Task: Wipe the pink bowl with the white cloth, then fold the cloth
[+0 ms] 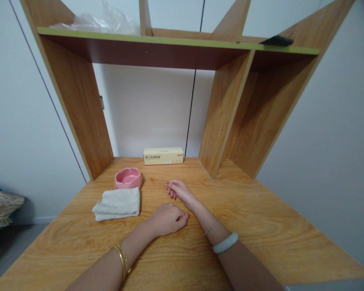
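My left hand (167, 218) rests on the wooden desk (261, 226) with its fingers curled under, holding nothing. A gold bangle circles that wrist. My right hand (178, 190) lies just beyond it, fingers bent loosely against the desktop, also holding nothing; a thin chain and a pale bangle sit on that forearm. A folded grey cloth (117, 204) lies to the left of both hands. Behind the cloth stands a pink ashtray (128, 178). A long cream box (163, 156) lies at the back against the wall.
Wooden uprights (79, 101) flank the desk's back, with another divider (221, 121) on the right. A shelf (170, 40) overhead carries clear plastic (103, 20) and a dark object (277, 40). A patterned fabric (1, 204) lies low at far left.
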{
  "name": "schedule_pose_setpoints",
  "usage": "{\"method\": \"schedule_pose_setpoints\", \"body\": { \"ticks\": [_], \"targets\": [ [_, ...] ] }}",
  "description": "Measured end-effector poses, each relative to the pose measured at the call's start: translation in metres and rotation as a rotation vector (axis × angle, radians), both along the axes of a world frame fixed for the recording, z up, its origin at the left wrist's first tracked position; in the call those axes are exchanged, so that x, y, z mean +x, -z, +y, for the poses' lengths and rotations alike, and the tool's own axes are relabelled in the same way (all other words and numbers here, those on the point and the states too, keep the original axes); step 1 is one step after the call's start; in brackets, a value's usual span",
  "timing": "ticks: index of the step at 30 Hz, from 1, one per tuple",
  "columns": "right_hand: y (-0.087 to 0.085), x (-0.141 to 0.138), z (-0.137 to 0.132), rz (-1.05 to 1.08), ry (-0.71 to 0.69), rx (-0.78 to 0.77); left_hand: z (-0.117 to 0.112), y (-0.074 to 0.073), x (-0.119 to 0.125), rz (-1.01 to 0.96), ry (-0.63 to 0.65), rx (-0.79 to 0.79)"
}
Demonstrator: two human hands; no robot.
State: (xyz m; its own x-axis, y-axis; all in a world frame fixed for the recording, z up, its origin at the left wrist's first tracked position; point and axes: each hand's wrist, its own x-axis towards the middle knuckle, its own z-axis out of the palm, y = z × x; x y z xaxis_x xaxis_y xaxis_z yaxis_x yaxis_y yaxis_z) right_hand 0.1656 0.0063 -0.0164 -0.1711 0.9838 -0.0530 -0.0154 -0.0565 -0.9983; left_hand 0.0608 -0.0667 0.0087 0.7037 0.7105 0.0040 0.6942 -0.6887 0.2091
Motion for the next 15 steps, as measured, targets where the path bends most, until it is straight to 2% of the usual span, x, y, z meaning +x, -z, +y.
{"method": "schedule_pose_setpoints", "body": {
  "ticks": [15],
  "targets": [
    [-0.0007, -0.0007, -0.0008, 0.007, 0.001, -0.01, -0.0001, 0.0014, 0.0002, -0.016, 0.0, 0.022]
  ]
}}
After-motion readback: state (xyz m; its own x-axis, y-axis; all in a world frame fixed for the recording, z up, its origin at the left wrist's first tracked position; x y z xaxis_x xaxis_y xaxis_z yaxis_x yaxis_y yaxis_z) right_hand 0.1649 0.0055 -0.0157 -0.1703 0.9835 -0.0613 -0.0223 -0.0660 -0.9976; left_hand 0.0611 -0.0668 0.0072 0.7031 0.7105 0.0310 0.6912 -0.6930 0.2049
